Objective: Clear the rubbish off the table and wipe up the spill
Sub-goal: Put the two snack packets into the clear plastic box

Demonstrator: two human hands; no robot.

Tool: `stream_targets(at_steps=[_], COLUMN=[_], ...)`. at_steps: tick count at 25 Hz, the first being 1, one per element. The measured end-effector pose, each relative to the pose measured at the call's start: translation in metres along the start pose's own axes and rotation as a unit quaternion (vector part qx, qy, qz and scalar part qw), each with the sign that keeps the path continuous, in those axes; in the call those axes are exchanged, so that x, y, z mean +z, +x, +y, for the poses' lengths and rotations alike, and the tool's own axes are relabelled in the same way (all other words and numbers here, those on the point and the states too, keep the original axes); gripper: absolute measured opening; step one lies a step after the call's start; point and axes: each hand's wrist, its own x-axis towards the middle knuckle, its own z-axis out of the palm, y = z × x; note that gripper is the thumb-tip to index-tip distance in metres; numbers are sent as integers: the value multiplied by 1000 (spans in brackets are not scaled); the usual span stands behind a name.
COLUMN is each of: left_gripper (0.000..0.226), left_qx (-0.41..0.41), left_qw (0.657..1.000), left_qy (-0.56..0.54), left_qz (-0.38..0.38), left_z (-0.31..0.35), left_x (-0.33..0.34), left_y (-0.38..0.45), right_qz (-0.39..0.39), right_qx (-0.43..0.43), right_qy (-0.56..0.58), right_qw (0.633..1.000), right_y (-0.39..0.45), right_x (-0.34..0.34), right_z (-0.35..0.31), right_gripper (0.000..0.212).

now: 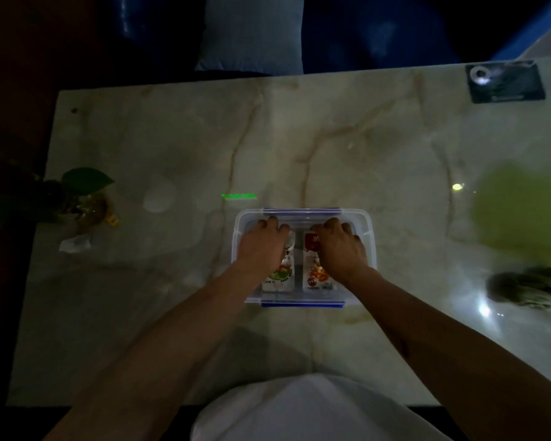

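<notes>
Spill (519, 206), yellow-green, sits at right edge of frame on the marble table (172, 148), with a dark rag-like clump (528, 286) just below it. Frame centre: clear plastic box (304, 256) with blue clips, two snack packets (283, 268) side by side inside. Left hand (261, 246) and right hand (341, 248) both on the box's top, fingers curled over its far part; pressing or gripping, cannot tell. Crumpled white wrapper (75, 244) at left edge, beside a leafy plant in a glass (86, 198). Dark card (506, 81) upper right.
</notes>
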Motion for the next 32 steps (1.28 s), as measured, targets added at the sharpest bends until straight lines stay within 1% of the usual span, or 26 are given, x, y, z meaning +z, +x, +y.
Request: stream_targets(at_steps=[2, 4, 6, 8, 10, 13, 15, 19, 23, 27, 30, 32], left_gripper=[32, 35, 40, 44, 55, 79, 84, 83, 79, 73, 68, 68], left_qx=[0, -2, -6, 13, 50, 77, 76, 58, 26, 13, -3, -13], left_qw=[1000, 1000, 999, 997, 995, 996, 995, 996, 996, 996, 998, 998], left_qy=[18, 12, -18, -63, -87, -34, -21, -41, -65, -55, -37, -22], left_qz=[6, 12, 34, 51, 25, -40, -54, -50, -51, -63, -59, -65], left_z=[0, 0, -1, 0, 0, 0, 2, 7, 5, 5, 8, 8], left_x=[3, 5, 6, 10, 13, 16, 16, 17, 14, 6, 3, 2], left_y=[-2, -4, -10, -21, -27, -30, -30, -31, -34, -38, -41, -40], right_qz=[9, 15, 27, 32, 12, -21, -27, -38, -20, -9, -7, -10], right_qx=[-6, -15, -32, -53, -78, -98, -99, -91, -81, -80, -70, -61], right_qy=[0, 4, 1, -8, -18, -33, -41, -41, -48, -69, -76, -77], right_qw=[1000, 1000, 999, 998, 997, 994, 994, 994, 995, 994, 995, 995], right_y=[-2, -6, -12, -20, -27, -30, -31, -31, -31, -31, -33, -34], right_x=[2, 3, 0, -1, 1, 5, 8, 11, 10, 11, 12, 11], right_z=[2, 3, 3, 3, 5, 6, 5, 3, 9, 12, 12, 11], right_gripper=[41, 46, 49, 56, 67, 79, 81, 81, 80, 80, 78, 76])
